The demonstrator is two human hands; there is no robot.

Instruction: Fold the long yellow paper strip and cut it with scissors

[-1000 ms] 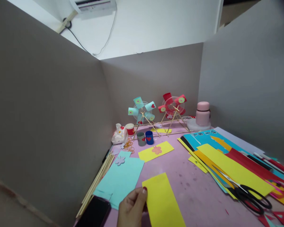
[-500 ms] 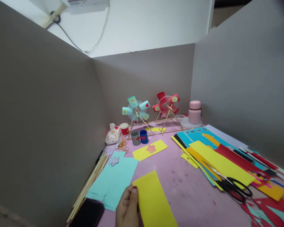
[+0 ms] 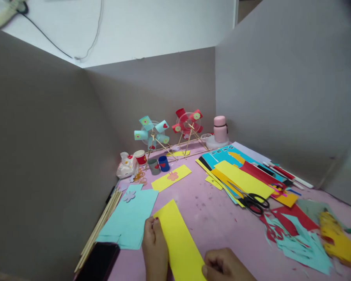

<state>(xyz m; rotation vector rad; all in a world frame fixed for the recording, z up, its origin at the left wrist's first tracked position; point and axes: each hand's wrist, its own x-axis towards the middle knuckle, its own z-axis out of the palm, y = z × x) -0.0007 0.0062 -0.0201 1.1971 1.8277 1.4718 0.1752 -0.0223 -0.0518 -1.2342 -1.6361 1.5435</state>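
Note:
A long yellow paper strip (image 3: 179, 242) slants across the near part of the table between my hands. My left hand (image 3: 155, 244) is closed on its upper left edge, thumb on top. At the strip's lower right edge my right hand (image 3: 224, 265) is closed, fingers curled and thumb against the paper. Left of the strip lie light blue sheets (image 3: 134, 218) with a lilac flower cutout (image 3: 129, 196) on them. Farther back is another yellow strip (image 3: 178, 175) bearing an orange butterfly cutout (image 3: 172, 176).
Scissors (image 3: 253, 201) rest on stacked coloured paper (image 3: 240, 175) at right, near paper scraps (image 3: 301, 242) and a yellow glue gun (image 3: 333, 238). A phone (image 3: 99, 261) and wooden sticks (image 3: 102, 226) lie left. Two paper wheels (image 3: 153, 134) and a pink flask (image 3: 220, 128) stand behind.
My right hand has come into view and taken the strip's lower right edge. My left hand keeps its hold. The view has turned right, showing the scraps and glue gun.

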